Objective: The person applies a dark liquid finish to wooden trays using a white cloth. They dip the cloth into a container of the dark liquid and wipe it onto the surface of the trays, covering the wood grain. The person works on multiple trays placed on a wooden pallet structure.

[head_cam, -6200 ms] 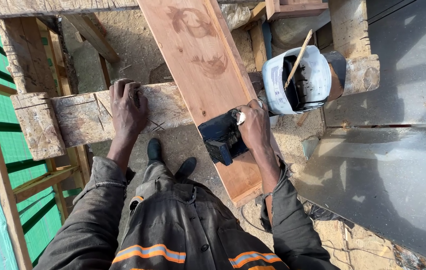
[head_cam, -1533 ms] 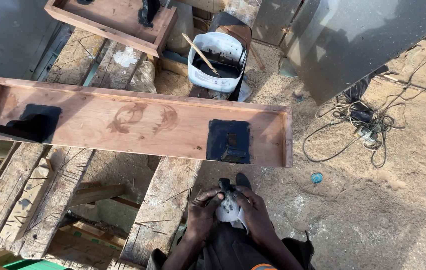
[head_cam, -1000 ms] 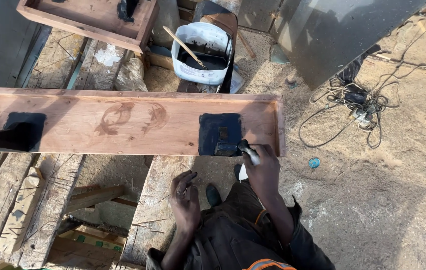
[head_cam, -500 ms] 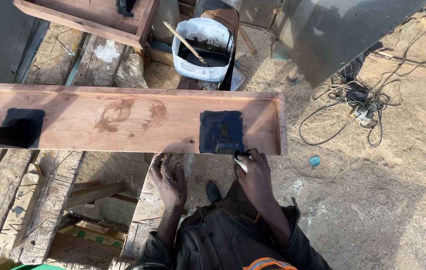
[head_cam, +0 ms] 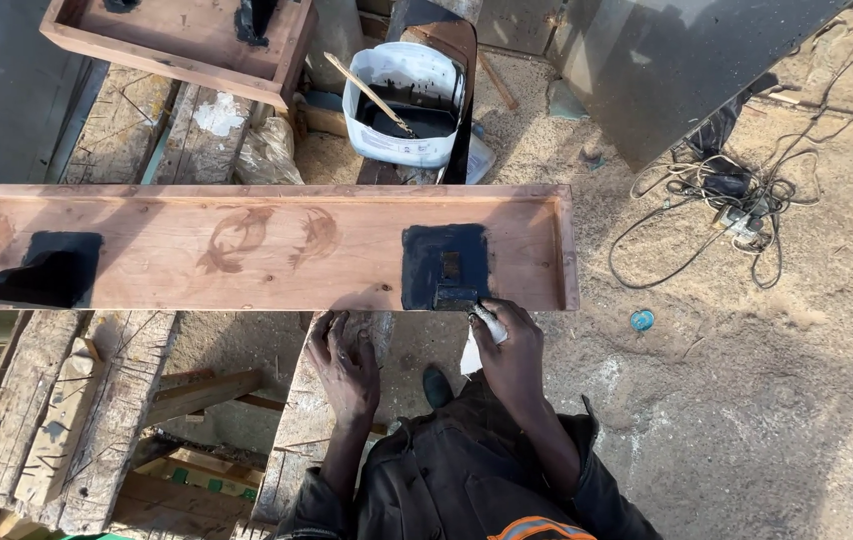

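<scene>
- head view looks straight down: the long shallow wooden tray (head_cam: pixel 267 245) lies crosswise on rough timber beams (head_cam: pixel 107 400), spanning from 9 o'clock to just past centre.
- right hand (head_cam: pixel 509 352) is closed around a small white rag or brush (head_cam: pixel 477 335), its tip touching the tray's near rim at the black painted patch (head_cam: pixel 447 265); which of the two it is, i cannot tell.
- left hand (head_cam: pixel 345 358) lies flat with fingers spread loosely on a beam just below the tray's near rim, holding nothing.
- a second black patch (head_cam: pixel 52 268) sits at the tray's 9 o'clock end.
- white bucket of black paint (head_cam: pixel 407 105) with a stick in it stands at 12 o'clock, well apart from both hands; another wooden tray (head_cam: pixel 177 40) lies at 11 o'clock.
- tangled cables (head_cam: pixel 737 195) lie on the sandy ground at 2 o'clock.
- judging by its look, the tray is stiff, fairly heavy and awkward for its length; the bare side rims look like the places to grip, since the black patches are likely wet and would smear.
- the rag or brush seems light and soft, pinched easily near its end.
</scene>
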